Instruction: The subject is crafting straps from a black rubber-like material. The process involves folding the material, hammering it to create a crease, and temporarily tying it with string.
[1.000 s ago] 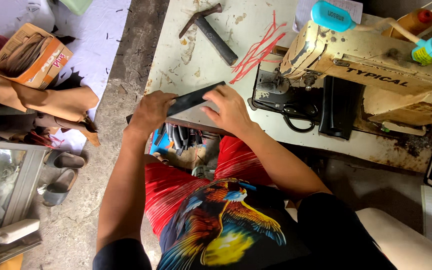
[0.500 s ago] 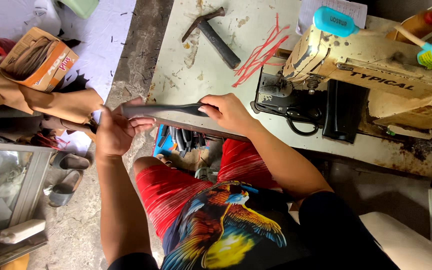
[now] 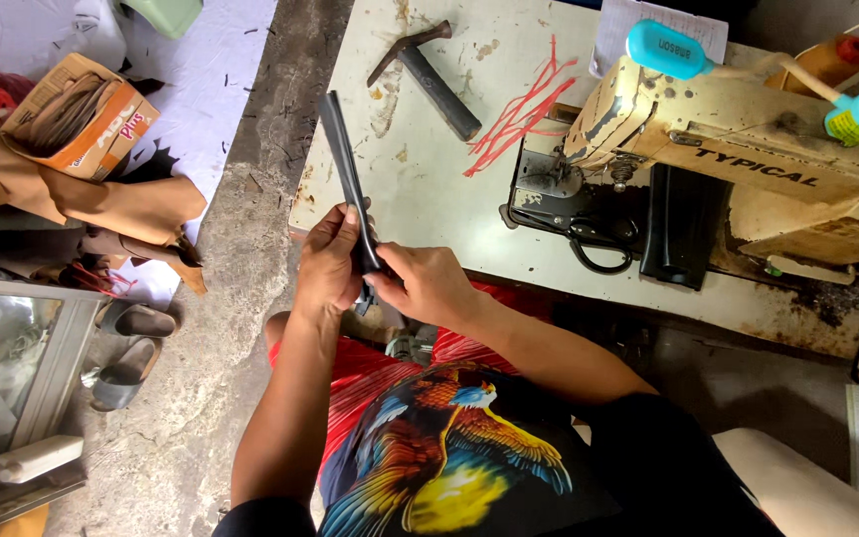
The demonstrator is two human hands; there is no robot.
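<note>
Both hands close on a long black strap point(image 3: 348, 174): the left hand point(image 3: 328, 264) and right hand point(image 3: 420, 283) pinch its near end, left of the sewing machine point(image 3: 748, 169) at the worktop point(image 3: 429, 199) edge. Nothing sits under the needle; sewing looks not yet begun.

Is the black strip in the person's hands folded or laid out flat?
Folded lengthwise, apparently: the black strip looks narrow and doubled, pinched between left hand and right hand.
</note>
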